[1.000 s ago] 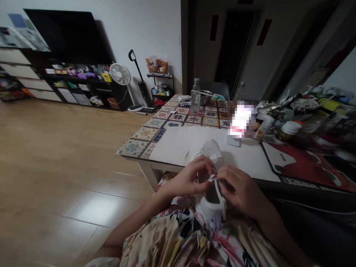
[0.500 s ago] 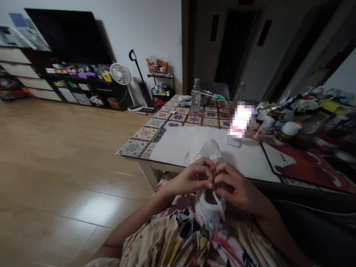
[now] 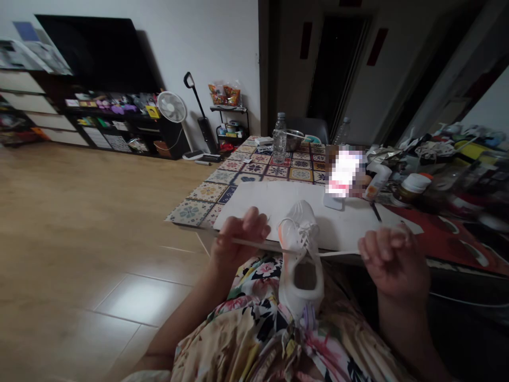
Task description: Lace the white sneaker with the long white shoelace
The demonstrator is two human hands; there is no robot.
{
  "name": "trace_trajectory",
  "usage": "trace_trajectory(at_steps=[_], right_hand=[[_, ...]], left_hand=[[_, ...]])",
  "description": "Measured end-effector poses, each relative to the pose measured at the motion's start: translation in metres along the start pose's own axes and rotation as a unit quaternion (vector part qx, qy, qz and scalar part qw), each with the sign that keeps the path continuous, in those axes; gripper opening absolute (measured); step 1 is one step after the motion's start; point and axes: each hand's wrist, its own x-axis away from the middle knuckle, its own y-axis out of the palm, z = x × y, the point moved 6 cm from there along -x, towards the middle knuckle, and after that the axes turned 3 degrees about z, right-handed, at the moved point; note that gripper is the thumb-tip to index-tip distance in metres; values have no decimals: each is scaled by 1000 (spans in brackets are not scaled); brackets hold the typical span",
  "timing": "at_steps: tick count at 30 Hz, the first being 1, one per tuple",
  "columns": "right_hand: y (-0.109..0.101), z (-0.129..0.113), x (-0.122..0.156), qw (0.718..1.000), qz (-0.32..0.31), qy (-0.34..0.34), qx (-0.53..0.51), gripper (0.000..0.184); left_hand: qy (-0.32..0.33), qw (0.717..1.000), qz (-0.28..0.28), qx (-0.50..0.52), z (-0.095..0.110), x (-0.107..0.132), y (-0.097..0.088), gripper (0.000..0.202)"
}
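A white sneaker point(image 3: 300, 228) with an orange patch on its side rests between my lap and the table edge, toe pointing away from me. Its white shoelace point(image 3: 338, 254) is stretched out to both sides from the top of the laces. To the left of the shoe, my left hand point(image 3: 240, 239) is closed on one lace end. My right hand point(image 3: 393, 260) grips the other end on the right, fingers curled. Both laces look taut and nearly level. The shoe's opening faces up toward me, and a small purple piece point(image 3: 308, 317) sits at its heel.
Under the toe lies a white sheet point(image 3: 254, 204) on the patterned tablecloth point(image 3: 199, 199). A blurred bright screen point(image 3: 344, 172) stands behind it. Plastic bottle point(image 3: 280, 138), bowl point(image 3: 293, 140), white-capped jar point(image 3: 413, 188) and a red mat point(image 3: 445, 233) are also on the table.
My hands were together over the shoe's laces; they have moved apart, left and right, drawing the lace ends out straight. The shoe's opening and laces are now uncovered.
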Motion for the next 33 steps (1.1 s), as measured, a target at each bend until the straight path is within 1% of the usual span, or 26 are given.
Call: trace_trajectory(at_steps=[1,2,3,4,5,6,7,8,9,10,11,13,14,16,18,20,22,24,27,28,30,31,33], right_hand=[[-5,-2,-2,999,42,-13,12,16],[-10,-2,-2,996,79,-26,33,13],[-13,-1,-1,991,112,-38,60,11],[-15,0,1,985,138,-51,88,9],[-14,2,4,980,151,-61,118,7],[-11,4,8,974,153,-71,151,7],[-5,5,12,968,140,-80,191,7],[3,6,15,961,108,-89,239,5],[14,7,19,950,58,-99,292,4],[26,8,22,932,-3,-114,344,5],[38,9,26,909,-67,-135,388,7],[57,11,33,862,-173,-184,440,11],[63,11,35,846,-204,-205,449,11],[67,12,35,833,-224,-228,452,9],[68,13,33,829,-227,-227,458,8],[69,13,33,826,-226,-225,464,8],[69,9,34,829,-213,-230,462,12],[65,4,36,846,-178,-226,449,14],[56,4,36,875,-113,-182,433,12],[54,6,35,881,-97,-167,432,10],[52,7,33,886,-69,-158,430,8],[53,7,32,886,-67,-162,430,8],[58,7,31,877,-95,-183,433,14]], left_hand=[[14,999,35,-15,5,1,-3,56],[22,998,49,-31,9,2,-4,59],[22,998,40,-48,12,4,-2,60],[14,998,11,-68,12,5,3,58],[-7,995,-31,-95,9,7,10,53],[-41,988,-74,-129,4,10,17,44],[-81,976,-112,-169,-3,14,25,33],[-122,960,-134,-211,-10,17,30,23],[-156,947,-143,-244,-17,20,34,24],[-174,939,-144,-259,-23,22,37,29],[-171,936,-141,-273,-26,22,40,32],[-129,936,-136,-297,-28,21,45,27],[-99,937,-135,-307,-28,20,46,23],[-53,936,-136,-319,-28,20,47,20],[-33,934,-139,-328,-29,20,47,23],[-37,929,-147,-336,-30,22,48,26],[-52,925,-157,-342,-32,25,50,25],[-69,916,-173,-356,-32,27,53,20],[-81,899,-203,-380,-31,29,59,15],[-81,896,-208,-385,-30,30,60,15],[-84,894,-207,-388,-28,30,62,15],[-87,896,-201,-386,-27,29,61,15],[-87,902,-184,-382,-25,28,60,14]])
